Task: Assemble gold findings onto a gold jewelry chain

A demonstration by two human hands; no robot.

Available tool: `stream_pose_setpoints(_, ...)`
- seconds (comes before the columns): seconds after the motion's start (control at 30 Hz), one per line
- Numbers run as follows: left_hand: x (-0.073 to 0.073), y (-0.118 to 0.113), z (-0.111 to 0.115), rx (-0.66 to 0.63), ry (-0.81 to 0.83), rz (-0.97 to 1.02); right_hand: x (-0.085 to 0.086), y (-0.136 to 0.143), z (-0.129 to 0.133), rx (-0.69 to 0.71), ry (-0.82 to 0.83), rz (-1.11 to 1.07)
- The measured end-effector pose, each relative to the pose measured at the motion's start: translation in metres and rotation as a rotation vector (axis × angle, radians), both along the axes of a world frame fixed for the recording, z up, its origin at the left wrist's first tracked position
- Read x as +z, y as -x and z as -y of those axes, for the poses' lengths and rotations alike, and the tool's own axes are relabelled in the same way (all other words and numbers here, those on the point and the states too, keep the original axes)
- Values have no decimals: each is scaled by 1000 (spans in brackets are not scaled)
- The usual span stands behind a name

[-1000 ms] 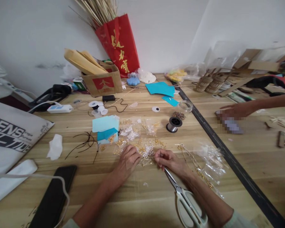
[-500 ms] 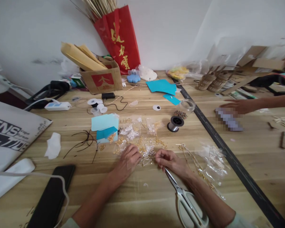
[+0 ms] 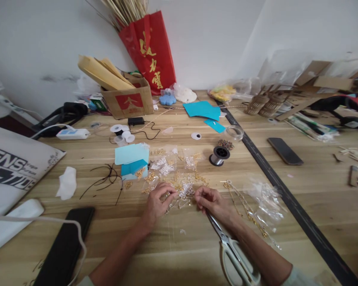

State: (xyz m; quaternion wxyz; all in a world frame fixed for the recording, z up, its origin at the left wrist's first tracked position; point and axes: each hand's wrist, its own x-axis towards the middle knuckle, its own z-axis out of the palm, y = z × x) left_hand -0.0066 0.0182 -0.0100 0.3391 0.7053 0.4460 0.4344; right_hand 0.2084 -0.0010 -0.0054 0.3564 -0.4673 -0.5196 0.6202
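My left hand [image 3: 158, 201] hovers at the left edge of a pile of silver beads [image 3: 186, 188], thumb and forefinger pinched together at the tips. Whatever lies in that pinch is too small to name. On the pile's other side, my right hand [image 3: 212, 201] has its fingers curled closed, hiding anything inside. Small gold beads [image 3: 176, 176] lie scattered around the silver ones. A beaded strand [image 3: 179, 204] rests on the table between the hands. Beneath my right wrist are scissors [image 3: 231, 250] with pale handles, blades pointing toward the hand.
A spool of clear line [image 3: 219, 156] and a glass jar [image 3: 233, 137] stand beyond my right hand. Gold chains [image 3: 247, 210] and plastic bags [image 3: 265, 198] lie to the right. At left are black cords [image 3: 107, 180], blue cards [image 3: 131, 154] and a black phone [image 3: 66, 246].
My left hand has turned and its thumb now shows against the forefinger. The other person's hand at the right has gone, leaving a phone on the table. My right hand stays nearly still.
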Motion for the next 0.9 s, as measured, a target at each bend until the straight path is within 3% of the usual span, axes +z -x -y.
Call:
stream_pose_setpoints(0.13, 10, -5, 10, 48, 433, 236, 5, 8, 10, -117, -187, 66)
stream_pose_setpoints(0.23, 13, -10, 18, 15, 607, 376, 7, 11, 18, -166, -425, 201)
stream_pose_setpoints(0.33, 14, -16, 26, -27, 702, 502, 6, 14, 25, -150, -664, 316)
stream_pose_setpoints(0.47, 13, -22, 32, -67, 818, 623, 5, 16, 31, -100, -845, 375)
stream_pose_setpoints(0.9, 9, -25, 34, -106, 949, 803, 7, 15, 33, -25, -967, 519)
